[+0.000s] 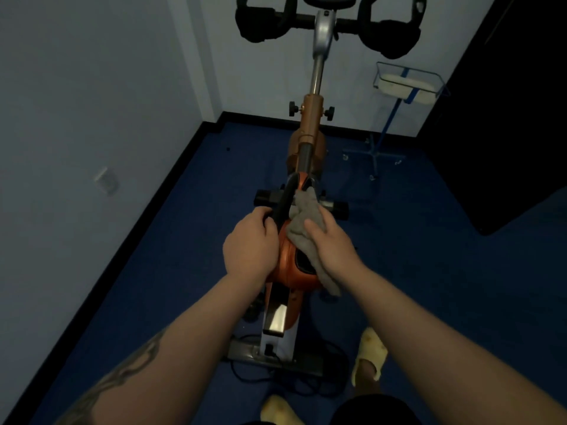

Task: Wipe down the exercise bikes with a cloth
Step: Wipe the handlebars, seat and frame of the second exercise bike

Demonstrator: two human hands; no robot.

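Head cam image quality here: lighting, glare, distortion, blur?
Head view: dim, bluish light; wide-angle bend bows the wall edges; a small glare patch on the orange-and-black exercise bike's silver frame plate; the black handlebars are cropped at the top; soft overall, yet the grey cloth under the right hand reads clearly.

Blue wire rack [411, 84] w/ white pads by wall, yellow slippers [369, 352].

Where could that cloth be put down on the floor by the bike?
Bare blue floor lies between the left wall and the bike, and more to the right, between the bike and the dark cabinet. It is crowded at the bike's rear base: cables and slippered feet. The blue stand fills the far right corner.
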